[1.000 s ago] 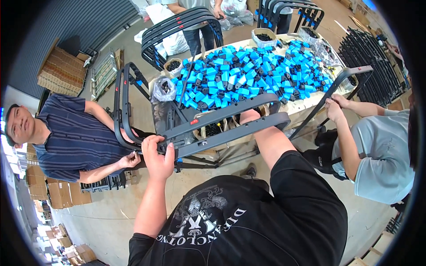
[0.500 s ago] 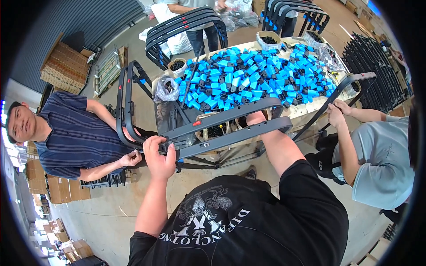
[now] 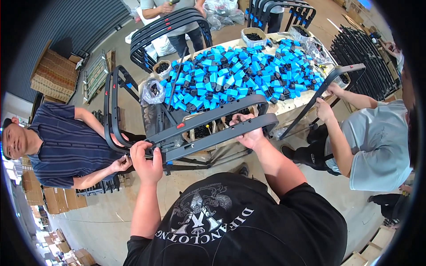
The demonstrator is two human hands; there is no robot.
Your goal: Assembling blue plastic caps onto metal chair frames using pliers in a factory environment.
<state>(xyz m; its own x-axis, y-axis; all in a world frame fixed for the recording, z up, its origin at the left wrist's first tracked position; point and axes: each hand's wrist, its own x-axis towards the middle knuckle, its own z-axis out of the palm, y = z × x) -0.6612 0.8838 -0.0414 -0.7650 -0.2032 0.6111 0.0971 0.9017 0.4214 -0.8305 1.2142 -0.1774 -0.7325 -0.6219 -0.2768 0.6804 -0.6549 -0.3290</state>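
the left hand (image 3: 146, 163) holds a black frame (image 3: 213, 138) near its left end, its grip closed over the bar with the thumb at the side. the right hand (image 3: 251, 138) is at the lower bar, near the frame's curved right end, its fingers showing between the two bars; whether its grip holds anything cannot be told. the frame is before the person's chest, along the near edge of the worktop (image 3: 290, 105), slanting up to the right. curved bars (image 3: 108, 111) rise left of the left hand; whether they join the frame cannot be told.

on the worktop spreads a heap of blue and black caps (image 3: 239, 73), with a bag (image 3: 153, 91) at its left and a tub (image 3: 254, 43) of black bits behind. at right, a co-worker (image 3: 377, 142) has both hands at another black frame (image 3: 326, 86).
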